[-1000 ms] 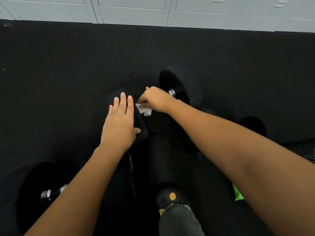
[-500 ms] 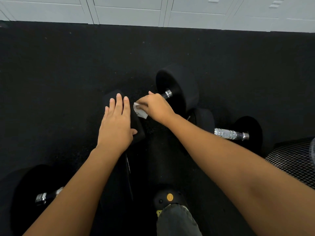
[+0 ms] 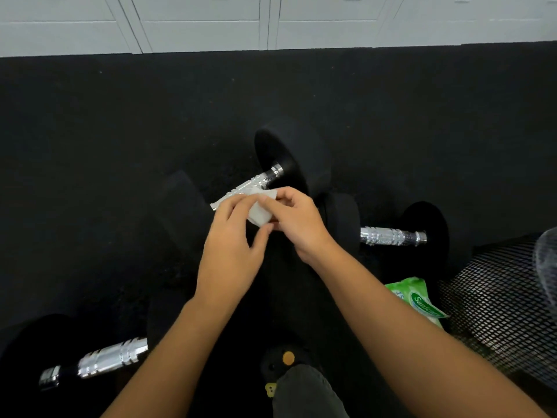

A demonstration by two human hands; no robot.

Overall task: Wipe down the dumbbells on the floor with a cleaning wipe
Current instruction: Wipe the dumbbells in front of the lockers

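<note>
both hands holding wipe, green "sanicare" pack

Black dumbbells with knurled silver handles on a black floor, a white wipe, a green packet, pale grey lockers

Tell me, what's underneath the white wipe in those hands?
Behind the wipe, held by the left hand and right hand, runs the middle dumbbell's chrome handle. The stretch of handle directly behind the wipe and hands is hidden.
</note>
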